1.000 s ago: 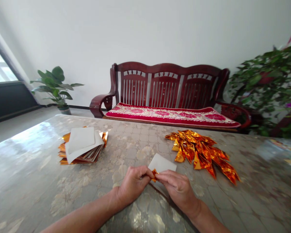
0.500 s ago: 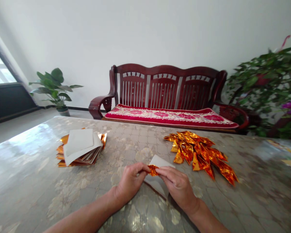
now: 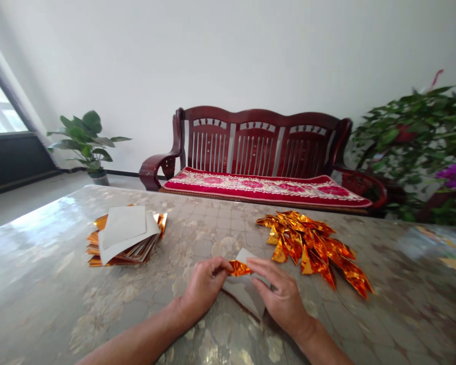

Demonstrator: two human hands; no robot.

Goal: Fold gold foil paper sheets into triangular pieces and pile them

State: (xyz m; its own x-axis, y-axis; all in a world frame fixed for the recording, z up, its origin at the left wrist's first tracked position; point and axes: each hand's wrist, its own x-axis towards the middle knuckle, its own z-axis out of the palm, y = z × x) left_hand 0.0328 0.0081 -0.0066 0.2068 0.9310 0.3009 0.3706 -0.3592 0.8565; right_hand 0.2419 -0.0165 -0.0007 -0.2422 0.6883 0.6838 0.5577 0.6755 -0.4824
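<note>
My left hand [image 3: 208, 281] pinches the left end of a small folded piece of orange-gold foil paper [image 3: 240, 268]. At its other end is my right hand [image 3: 277, 289], the fingertips laid over the foil and the thumb held apart from them. Under both hands lies a pale sheet of paper [image 3: 247, 294], partly covered by them. A pile of pointed, folded gold foil pieces [image 3: 315, 241] spreads to the right of my right hand. To the left sits a stack of foil-backed sheets [image 3: 137, 253], pale side up on top.
The table [image 3: 137, 314] has a glossy, flower-patterned cover. At its right edge lies a clear plastic bag [image 3: 433, 243]. Behind the table stands a dark red wooden bench [image 3: 254, 142] with a red floral cushion. Potted plants [image 3: 89, 137] flank it.
My right thumb has come away from the foil, which my right hand was pinching. More of the folded foil shows between the hands. The view has tilted slightly up.
</note>
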